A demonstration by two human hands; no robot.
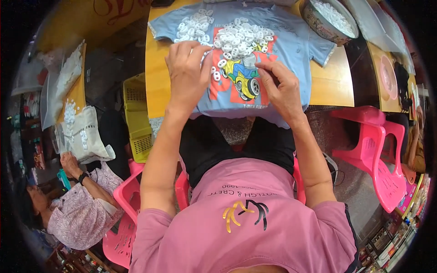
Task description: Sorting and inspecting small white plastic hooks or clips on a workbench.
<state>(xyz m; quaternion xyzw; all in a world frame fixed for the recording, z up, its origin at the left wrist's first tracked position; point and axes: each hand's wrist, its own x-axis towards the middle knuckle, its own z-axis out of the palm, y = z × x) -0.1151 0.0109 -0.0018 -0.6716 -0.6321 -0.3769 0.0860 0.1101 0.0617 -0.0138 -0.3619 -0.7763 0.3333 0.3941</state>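
Observation:
Two heaps of small white oval plastic pieces with two holes each lie on a light blue T-shirt point(291, 45), which has a printed cartoon picture. The left heap point(195, 27) is smaller than the right heap point(241, 36). My left hand point(186, 66) is at the near side of the left heap, fingers bent toward the thumb; some white shows between them, but I cannot make out what it is. A few loose pieces point(216, 73) lie just right of it. Over the print, my right hand point(281, 84) pinches thumb and forefinger together; anything between them is too small to tell.
The shirt covers much of a yellow table point(332, 82). A round tin point(334, 22) of white pieces stands far right. Left are a yellow crate point(136, 118) and a seated person point(84, 204) with white pieces on a cloth bag. A pink chair point(373, 145) stands right.

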